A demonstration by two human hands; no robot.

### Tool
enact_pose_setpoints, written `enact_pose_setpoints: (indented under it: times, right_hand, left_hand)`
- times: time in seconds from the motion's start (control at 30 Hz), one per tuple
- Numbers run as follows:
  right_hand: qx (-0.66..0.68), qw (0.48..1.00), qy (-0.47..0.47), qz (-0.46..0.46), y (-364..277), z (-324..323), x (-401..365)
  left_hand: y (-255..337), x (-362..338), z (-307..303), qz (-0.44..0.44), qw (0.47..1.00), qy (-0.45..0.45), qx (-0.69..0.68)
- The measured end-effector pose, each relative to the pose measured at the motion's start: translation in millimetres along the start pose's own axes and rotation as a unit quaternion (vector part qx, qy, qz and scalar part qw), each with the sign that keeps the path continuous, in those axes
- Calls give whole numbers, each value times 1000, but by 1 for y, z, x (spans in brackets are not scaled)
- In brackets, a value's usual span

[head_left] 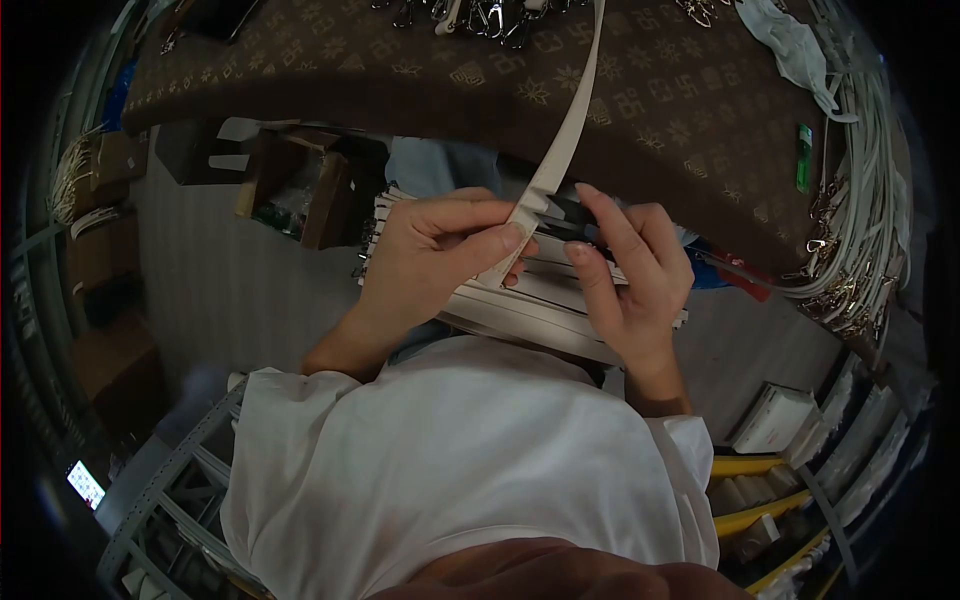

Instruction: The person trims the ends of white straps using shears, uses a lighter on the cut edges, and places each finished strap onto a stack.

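Note:
My left hand (440, 240) pinches a long off-white strap (570, 140) between thumb and fingers. From there the strap runs up over the table's near edge and out at the top of the view. Close on the right, my right hand (640, 265) has its fingertips around a small black tool (570, 215) with dark prongs, whose exact kind I cannot tell. The tool's pale-edged ends overlap the strap just above my left thumb. Under both hands, a stack of flat off-white straps (540, 325) lies across my lap, with dark metal ends showing at its left side.
A table with a brown patterned cloth (350, 60) fills the far side. Metal clasps (490, 20), a face mask (785, 45) and a green item (804, 158) lie on it. Straps with gold hooks (850, 270) hang at its right. An open cardboard box (325, 200) stands below.

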State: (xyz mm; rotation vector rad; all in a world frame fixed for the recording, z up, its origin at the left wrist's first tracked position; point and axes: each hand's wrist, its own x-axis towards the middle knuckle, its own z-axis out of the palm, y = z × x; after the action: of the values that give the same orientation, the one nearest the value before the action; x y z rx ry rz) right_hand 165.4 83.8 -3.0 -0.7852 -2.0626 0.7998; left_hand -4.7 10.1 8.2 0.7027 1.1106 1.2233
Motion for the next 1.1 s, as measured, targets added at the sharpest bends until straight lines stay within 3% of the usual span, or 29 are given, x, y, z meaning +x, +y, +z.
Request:
enact_pose_setpoints:
  times: [0.13,1.1]
  right_hand:
    - [-65,997,-12,-42,-2,0,-3]
    - [-114,989,-25,-94,2,2,2]
  left_hand:
    - [2,-1,4,-6,1000,11,-16]
    - [2,-3,1,28,999,14,39]
